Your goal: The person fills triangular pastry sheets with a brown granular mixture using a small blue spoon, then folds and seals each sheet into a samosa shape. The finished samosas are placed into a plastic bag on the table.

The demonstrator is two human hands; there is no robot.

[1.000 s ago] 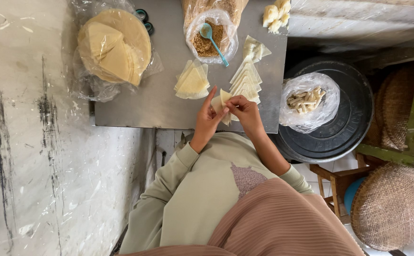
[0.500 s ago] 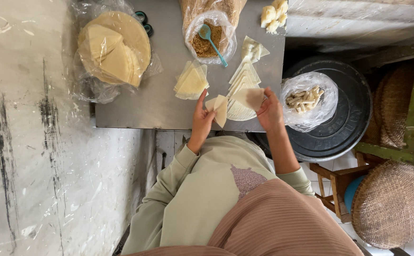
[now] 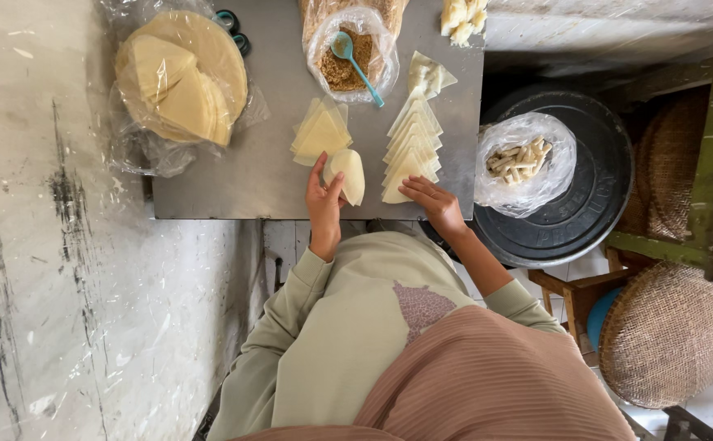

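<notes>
Wrapper work on a grey metal table (image 3: 234, 184), seen from above. Left hand (image 3: 324, 200) holds one pale triangular wrapper (image 3: 348, 174) at the table's near edge, thumb and fingers closed lightly along its left side, so the sheet curls a little instead of lying flat. Right hand (image 3: 436, 206) rests at the near end of a fanned row of wrappers (image 3: 411, 145), fingers loosely spread and fingertips on or just at the lowest sheet; whether it pinches one, I cannot tell. From the held wrapper: a small stack of cut triangles (image 3: 320, 132) at 11 o'clock, a bag of brown crumbly filling (image 3: 348, 59) with a teal spoon (image 3: 356, 65) at 12, a bag of round sheets (image 3: 178, 86) well off at 10, a bag of pale sticks (image 3: 522, 159) on a black round pan (image 3: 581, 180) at 3. Judgement on doing this well: sheets look thin and likely tear or stick, so lift by an edge, peel one at a time from the fan, keep the grip light. Lay the held sheet flat with its point toward 12 before any filling goes on, and keep it clear of the table's edge.
</notes>
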